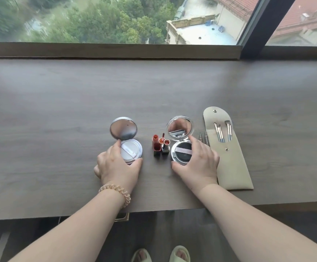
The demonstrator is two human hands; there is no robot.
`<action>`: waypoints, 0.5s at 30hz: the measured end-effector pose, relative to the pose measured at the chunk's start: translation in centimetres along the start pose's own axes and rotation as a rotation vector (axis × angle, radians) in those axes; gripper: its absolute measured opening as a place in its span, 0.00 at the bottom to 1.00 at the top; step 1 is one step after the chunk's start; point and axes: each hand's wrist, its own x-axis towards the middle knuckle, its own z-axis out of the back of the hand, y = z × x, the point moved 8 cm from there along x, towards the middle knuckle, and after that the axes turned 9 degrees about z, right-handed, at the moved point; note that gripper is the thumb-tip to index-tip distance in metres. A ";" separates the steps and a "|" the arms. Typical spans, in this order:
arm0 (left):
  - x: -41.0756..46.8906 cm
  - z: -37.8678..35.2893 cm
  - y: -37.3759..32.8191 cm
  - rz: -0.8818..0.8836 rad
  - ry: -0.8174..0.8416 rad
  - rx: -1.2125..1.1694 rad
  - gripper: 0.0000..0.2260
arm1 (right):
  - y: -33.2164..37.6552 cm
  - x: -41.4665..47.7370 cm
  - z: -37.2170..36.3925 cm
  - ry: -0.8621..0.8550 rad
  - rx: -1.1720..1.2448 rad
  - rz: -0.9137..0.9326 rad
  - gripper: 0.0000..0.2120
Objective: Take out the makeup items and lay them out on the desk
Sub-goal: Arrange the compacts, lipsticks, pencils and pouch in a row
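Observation:
Two round cushion compacts stand with lids up on the dark wooden desk [59, 110]. My left hand [116, 165] grips the base of the left compact [133, 148], which holds a white puff under a mirrored lid. My right hand [199, 163] grips the base of the right compact [180, 150], which holds a black puff with a pink strap; its mirror lid [179, 128] is upright. Between them stand three red-orange lip products [160, 145]. To the right lies a beige brush pouch [227, 148], flap back, with small brushes [221, 132] tucked in it. Two thin pencils [204, 138] lie beside the pouch.
A raised wooden window ledge [112, 51] runs along the desk's far side, with glass and a dark window frame [256, 27] behind. The desk's near edge sits just below my forearms. My feet in pale slippers [161, 255] show on the floor beneath.

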 end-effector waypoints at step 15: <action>0.7 -0.1 -0.2 -0.045 0.006 0.000 0.32 | 0.7 0.1 -0.8 0.003 -0.076 -0.005 0.39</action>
